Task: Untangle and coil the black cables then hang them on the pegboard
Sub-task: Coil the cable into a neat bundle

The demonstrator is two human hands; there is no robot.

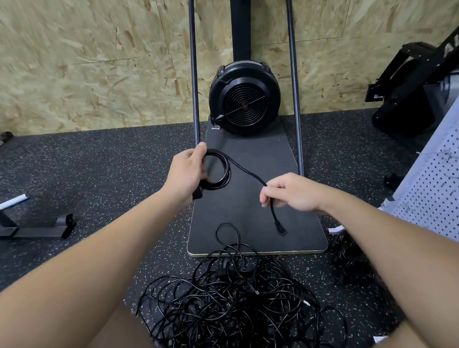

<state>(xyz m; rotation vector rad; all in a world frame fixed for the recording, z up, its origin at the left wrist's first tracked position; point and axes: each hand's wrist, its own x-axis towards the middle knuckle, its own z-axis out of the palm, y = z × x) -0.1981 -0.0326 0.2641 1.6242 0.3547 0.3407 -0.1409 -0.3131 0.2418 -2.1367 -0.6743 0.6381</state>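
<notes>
My left hand (189, 169) grips the coiled cable (218, 170) at 11 o'clock, while my right hand (288, 192) pinches its free end at 1 o'clock above the tangled pile (233, 300).

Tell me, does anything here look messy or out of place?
Yes: a big tangled heap of black cables sprawls on the floor, one loop lapping onto the machine's base board. Otherwise nothing looks damaged.

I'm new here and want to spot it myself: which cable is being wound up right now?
Start at the round black fan against the wooden wall. Just in front of it the left hand holds a small neat coil, and its loose end runs to the right hand. Unlike the tangled pile on the floor, it is lifted and tidy.
</notes>
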